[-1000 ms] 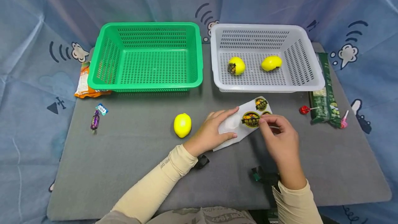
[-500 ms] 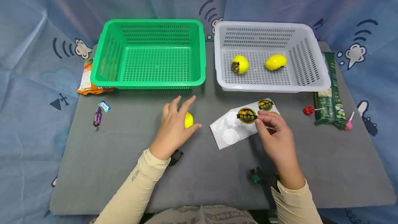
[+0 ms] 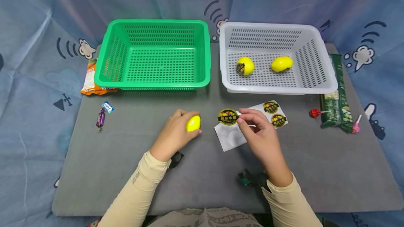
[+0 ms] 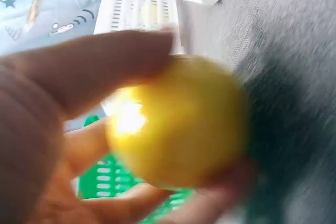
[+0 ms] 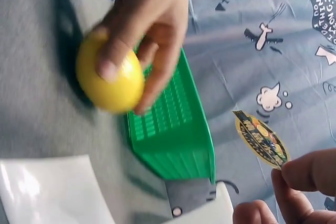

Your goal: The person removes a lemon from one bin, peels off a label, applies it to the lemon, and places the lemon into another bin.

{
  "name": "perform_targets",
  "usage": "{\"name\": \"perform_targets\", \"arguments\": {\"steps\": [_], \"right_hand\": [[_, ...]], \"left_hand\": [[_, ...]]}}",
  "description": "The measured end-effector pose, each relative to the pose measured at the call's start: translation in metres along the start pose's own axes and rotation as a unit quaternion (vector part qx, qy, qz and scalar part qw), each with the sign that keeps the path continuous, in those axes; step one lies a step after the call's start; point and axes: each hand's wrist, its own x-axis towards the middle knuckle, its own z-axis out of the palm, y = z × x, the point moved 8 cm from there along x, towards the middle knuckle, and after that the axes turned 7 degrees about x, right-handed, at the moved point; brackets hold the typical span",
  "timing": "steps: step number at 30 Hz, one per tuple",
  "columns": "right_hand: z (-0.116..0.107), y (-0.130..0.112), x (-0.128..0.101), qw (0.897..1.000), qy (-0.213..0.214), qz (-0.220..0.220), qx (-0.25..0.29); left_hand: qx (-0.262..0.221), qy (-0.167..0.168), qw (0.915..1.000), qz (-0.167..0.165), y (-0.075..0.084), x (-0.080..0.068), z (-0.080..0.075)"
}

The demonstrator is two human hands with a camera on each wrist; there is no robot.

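My left hand (image 3: pixel 175 134) grips a yellow lemon (image 3: pixel 193 123) between thumb and fingers, close over the grey table. The left wrist view shows the thumb on one side of the lemon (image 4: pixel 184 124) and fingers curled on the other. A round black and gold sticker (image 3: pixel 228 116) hangs by its edge from the thumb and fingertips of my right hand (image 3: pixel 260 136). Beneath that hand lies a white sticker sheet (image 3: pixel 230 139), partly hidden, with two stickers at its right end. Clear of everything, the pinched sticker (image 5: pixel 261 139) appears in the right wrist view too.
Behind the hands stand a green basket (image 3: pixel 153 86) and a white basket (image 3: pixel 277 89); two lemons (image 3: pixel 282 63) with dark stickers lie in the white one. A purple-wrapped candy (image 3: pixel 101 117) is at left. Lollipops (image 3: pixel 315 113) and a green packet (image 3: pixel 336 108) lie at right.
My left hand has left the sheet, moved left and taken hold of the lemon. My right hand has lifted the sticker off the sheet and carried it left.
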Motion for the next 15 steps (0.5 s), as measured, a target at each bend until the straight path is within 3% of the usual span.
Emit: {"name": "perform_targets", "arguments": {"steps": [2, 3, 5, 8, 11, 15], "right_hand": [[0.004, -0.001, 0.0, 1.0, -0.005, 0.006, 0.012], [0.006, -0.001, 0.0, 1.0, -0.007, 0.011, 0.017], [0.009, 0.001, 0.0, 0.999, -0.009, 0.026, 0.031], [0.013, 0.004, -0.001, 0.997, -0.01, 0.055, 0.047], [0.014, 0.007, -0.002, 0.996, -0.009, 0.075, 0.055], [0.015, 0.008, -0.004, 0.995, -0.01, 0.079, 0.054]], "left_hand": [[-0.084, 0.036, 0.9958, 0.009, 0.002, 0.002, 0.0], [-0.136, 0.053, 0.9892, 0.017, 0.003, 0.004, 0.0], [-0.245, 0.073, 0.9659, 0.042, 0.008, 0.006, 0.005], [-0.376, 0.065, 0.9214, 0.073, 0.017, 0.008, 0.016], [-0.442, 0.052, 0.8903, 0.095, 0.025, 0.007, 0.025], [-0.472, 0.062, 0.87, 0.127, 0.031, 0.004, 0.025]]}}
